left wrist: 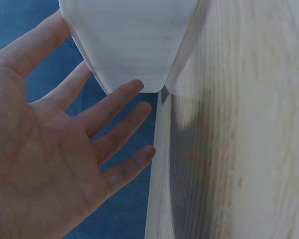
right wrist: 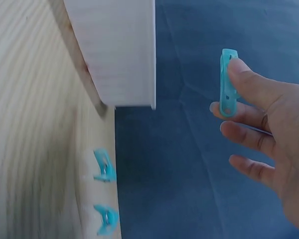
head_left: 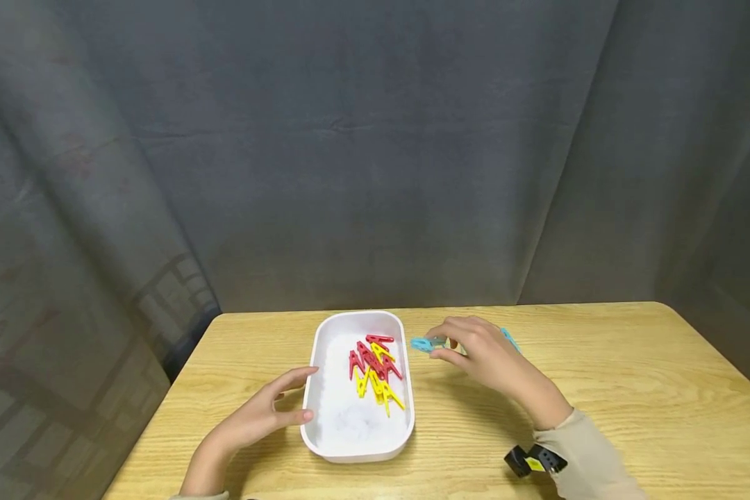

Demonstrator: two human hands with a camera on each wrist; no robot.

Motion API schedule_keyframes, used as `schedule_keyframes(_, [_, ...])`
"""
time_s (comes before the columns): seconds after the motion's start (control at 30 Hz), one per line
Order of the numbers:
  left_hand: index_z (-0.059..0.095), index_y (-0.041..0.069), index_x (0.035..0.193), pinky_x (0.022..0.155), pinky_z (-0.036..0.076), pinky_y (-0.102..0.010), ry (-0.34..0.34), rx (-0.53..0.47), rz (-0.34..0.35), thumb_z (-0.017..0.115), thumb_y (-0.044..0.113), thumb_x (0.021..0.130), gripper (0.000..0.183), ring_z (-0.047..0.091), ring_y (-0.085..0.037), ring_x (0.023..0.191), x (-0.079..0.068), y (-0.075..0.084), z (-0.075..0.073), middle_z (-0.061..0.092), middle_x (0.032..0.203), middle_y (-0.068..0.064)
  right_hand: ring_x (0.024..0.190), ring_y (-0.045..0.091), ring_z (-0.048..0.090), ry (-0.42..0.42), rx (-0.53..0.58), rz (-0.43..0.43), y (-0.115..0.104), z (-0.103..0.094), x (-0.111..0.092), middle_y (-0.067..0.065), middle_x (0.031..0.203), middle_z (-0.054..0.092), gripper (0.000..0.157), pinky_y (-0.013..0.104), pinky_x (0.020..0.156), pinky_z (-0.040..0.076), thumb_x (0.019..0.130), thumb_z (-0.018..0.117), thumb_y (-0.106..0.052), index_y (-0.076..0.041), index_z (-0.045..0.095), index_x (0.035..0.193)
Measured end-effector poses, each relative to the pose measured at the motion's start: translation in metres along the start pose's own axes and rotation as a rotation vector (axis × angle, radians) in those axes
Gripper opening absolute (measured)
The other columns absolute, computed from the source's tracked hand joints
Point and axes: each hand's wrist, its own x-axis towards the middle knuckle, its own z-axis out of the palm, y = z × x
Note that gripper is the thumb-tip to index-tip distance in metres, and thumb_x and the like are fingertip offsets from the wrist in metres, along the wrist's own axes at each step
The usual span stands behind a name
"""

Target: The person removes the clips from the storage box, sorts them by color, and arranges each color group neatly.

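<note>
A white plastic tray (head_left: pixel 328 403) stands on the wooden table. Several red clothespins (head_left: pixel 370 360) and yellow clothespins (head_left: pixel 385 394) lie in a pile towards its right side. My left hand (head_left: pixel 256 414) is at the tray's left wall, fingers spread, with thumb and fingertips at the rim. Beyond the right rim, my right hand (head_left: pixel 484 351) pinches a light-blue clothespin (right wrist: pixel 228 84) between thumb and index finger. The right wrist view shows it held up above the table, the other fingers loosely bent below.
Two more light-blue clothespins, one nearer the tray (right wrist: pixel 105 167) and one farther off (right wrist: pixel 106 220), lie on the table to the tray's right. A dark grey curtain (head_left: pixel 375 173) hangs behind the table's back edge. A black strap device (head_left: pixel 531 461) sits at the right sleeve cuff.
</note>
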Motion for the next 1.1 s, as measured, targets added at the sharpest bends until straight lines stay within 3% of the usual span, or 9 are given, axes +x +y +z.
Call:
schedule_keyframes(0.37, [0.046, 0.009, 0.146, 0.106, 0.027, -0.069, 0.011, 0.010, 0.006, 0.074, 0.023, 0.090, 0.064, 0.038, -0.045, 0.135, 0.003, -0.001, 0.000, 0.045, 0.149, -0.016, 0.068, 0.007, 0.053, 0.152, -0.070, 0.043, 0.019, -0.025, -0.017, -0.012, 0.080, 0.061, 0.032, 0.022, 0.053, 0.041, 0.073, 0.087, -0.016, -0.016, 0.072, 0.102])
schedule_keyframes(0.6, [0.046, 0.010, 0.147, 0.105, 0.027, -0.069, 0.012, 0.010, 0.007, 0.074, 0.023, 0.090, 0.064, 0.039, -0.045, 0.134, -0.001, -0.001, 0.000, 0.046, 0.148, -0.017, 0.065, 0.006, 0.048, 0.152, -0.088, 0.182, 0.027, -0.033, -0.026, -0.013, 0.079, 0.058, 0.028, 0.022, 0.049, 0.036, 0.077, 0.085, -0.019, -0.020, 0.072, 0.103])
schedule_keyframes(0.8, [0.046, 0.010, 0.147, 0.105, 0.027, -0.069, 0.021, 0.021, 0.008, 0.074, 0.024, 0.090, 0.065, 0.040, -0.045, 0.134, -0.001, -0.001, 0.000, 0.047, 0.147, -0.017, 0.056, 0.006, 0.037, 0.214, -0.107, 0.295, 0.039, -0.038, -0.032, -0.010, 0.078, 0.055, 0.026, 0.023, 0.044, 0.029, 0.079, 0.085, -0.018, -0.021, 0.072, 0.101])
schedule_keyframes(0.93, [0.046, 0.011, 0.147, 0.106, 0.026, -0.068, 0.019, 0.013, -0.008, 0.074, 0.024, 0.090, 0.065, 0.040, -0.044, 0.134, 0.000, -0.001, 0.002, 0.047, 0.147, -0.016, 0.056, 0.009, 0.039, 0.249, -0.101, 0.379, 0.049, -0.037, -0.037, -0.006, 0.081, 0.060, 0.021, 0.025, 0.044, 0.031, 0.082, 0.083, -0.021, -0.020, 0.072, 0.101])
schedule_keyframes(1.1, [0.047, 0.013, 0.147, 0.106, 0.024, -0.069, 0.023, 0.006, -0.020, 0.074, 0.025, 0.090, 0.065, 0.039, -0.045, 0.135, -0.001, -0.002, 0.004, 0.047, 0.147, -0.016, 0.070, 0.018, 0.054, 0.301, -0.084, 0.479, 0.061, -0.032, -0.044, 0.003, 0.089, 0.066, 0.022, 0.028, 0.049, 0.037, 0.086, 0.079, -0.023, -0.014, 0.072, 0.104])
